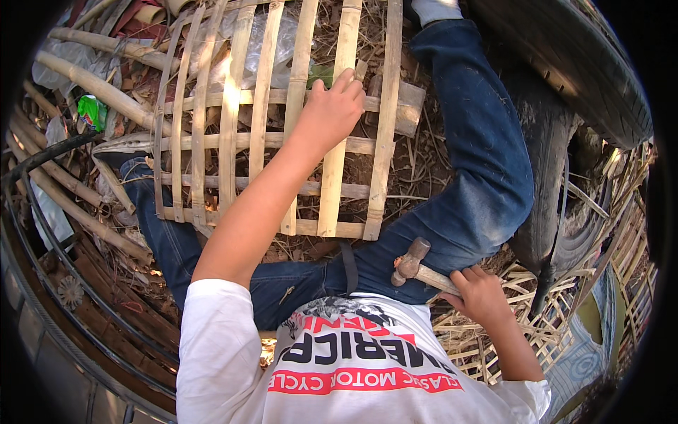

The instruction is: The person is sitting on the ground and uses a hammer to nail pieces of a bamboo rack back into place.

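A lattice of split bamboo slats [265, 67] lies before me, its long slats crossing several cross strips [275, 140]. My left hand [333, 109] reaches over it with fingers curled round one long bamboo slat [332, 187], near a cross strip; the fingertips are partly hidden. Beneath the lattice's right side sits a wooden block [408, 109]. Low on the right, over my thigh, my right hand [482, 293] is closed round the wooden handle of a hammer [411, 263]. The hammer's metal head points left, apart from the lattice.
My jeans-clad legs [480, 162] spread on both sides of the lattice. Old tyres [572, 63] stand at the right, above a heap of bamboo strips [487, 346]. Bamboo poles [106, 81] and a black metal frame [42, 155] are at the left. Clear plastic [272, 46] lies under the slats.
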Available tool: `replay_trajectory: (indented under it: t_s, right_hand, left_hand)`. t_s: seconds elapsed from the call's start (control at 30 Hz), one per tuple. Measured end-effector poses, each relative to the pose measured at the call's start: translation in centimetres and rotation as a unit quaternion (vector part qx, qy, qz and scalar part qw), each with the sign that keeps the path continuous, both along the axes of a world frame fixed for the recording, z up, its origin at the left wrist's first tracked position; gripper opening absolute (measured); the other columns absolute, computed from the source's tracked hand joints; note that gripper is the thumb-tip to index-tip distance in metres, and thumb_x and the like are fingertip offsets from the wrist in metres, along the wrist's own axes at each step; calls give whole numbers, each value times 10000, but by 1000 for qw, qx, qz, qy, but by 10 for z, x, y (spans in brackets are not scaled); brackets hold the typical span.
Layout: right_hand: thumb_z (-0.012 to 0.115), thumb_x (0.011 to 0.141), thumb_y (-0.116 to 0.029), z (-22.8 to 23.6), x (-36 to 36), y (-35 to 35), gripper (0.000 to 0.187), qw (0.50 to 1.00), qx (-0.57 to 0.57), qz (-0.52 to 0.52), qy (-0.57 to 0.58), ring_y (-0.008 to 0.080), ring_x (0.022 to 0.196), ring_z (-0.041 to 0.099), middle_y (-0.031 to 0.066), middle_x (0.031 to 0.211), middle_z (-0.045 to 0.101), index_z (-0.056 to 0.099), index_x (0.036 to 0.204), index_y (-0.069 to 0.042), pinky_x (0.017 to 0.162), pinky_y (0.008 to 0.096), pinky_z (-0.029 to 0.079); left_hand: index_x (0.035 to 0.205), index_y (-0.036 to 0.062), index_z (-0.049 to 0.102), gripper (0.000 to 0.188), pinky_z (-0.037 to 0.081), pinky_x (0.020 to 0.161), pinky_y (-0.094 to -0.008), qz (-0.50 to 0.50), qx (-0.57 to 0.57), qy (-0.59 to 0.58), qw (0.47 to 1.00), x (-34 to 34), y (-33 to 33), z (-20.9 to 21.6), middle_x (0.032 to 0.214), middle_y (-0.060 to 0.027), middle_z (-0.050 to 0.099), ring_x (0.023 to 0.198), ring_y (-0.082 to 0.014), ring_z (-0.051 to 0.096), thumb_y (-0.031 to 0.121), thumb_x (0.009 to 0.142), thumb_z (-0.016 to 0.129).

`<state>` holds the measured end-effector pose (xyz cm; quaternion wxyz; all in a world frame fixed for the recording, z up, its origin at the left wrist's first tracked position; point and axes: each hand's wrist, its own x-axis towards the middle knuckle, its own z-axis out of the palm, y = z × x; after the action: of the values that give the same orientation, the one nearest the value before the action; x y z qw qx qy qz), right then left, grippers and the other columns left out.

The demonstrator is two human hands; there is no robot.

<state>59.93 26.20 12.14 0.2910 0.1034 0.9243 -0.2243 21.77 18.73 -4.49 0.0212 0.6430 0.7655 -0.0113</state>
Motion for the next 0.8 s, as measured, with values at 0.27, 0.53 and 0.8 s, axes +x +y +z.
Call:
replay_trajectory:
  t_s: [0.27,0.53,0.8]
  right_hand:
    - [722,874,-285,-23,-158,18,380,923,-144,-329,138,331,828,650,178,898,628,522,987,18,719,408,528]
    - [725,869,-240,-138,-214,10,429,845,-122,-500,149,356,919,703,232,976,700,540,1130,47,809,421,536]
    - [760,800,-135,-145,-221,26,259,820,-172,-501,217,282,775,717,158,832,732,662,974,30,723,378,551]
  left_hand:
    - [1221,232,632,457,267,1092,-675,112,-25,-49,992,-20,-1,23,1536,-218,346,1259,-276,560,534,879,641]
    - [1218,233,621,479,245,1088,-689,96,-65,-63,991,-16,4,17,1487,-320,362,992,-310,703,566,874,619]
    - [1192,206,620,428,206,1067,-716,141,-6,-34,989,-11,2,20,1502,-257,364,961,-327,707,514,894,627]
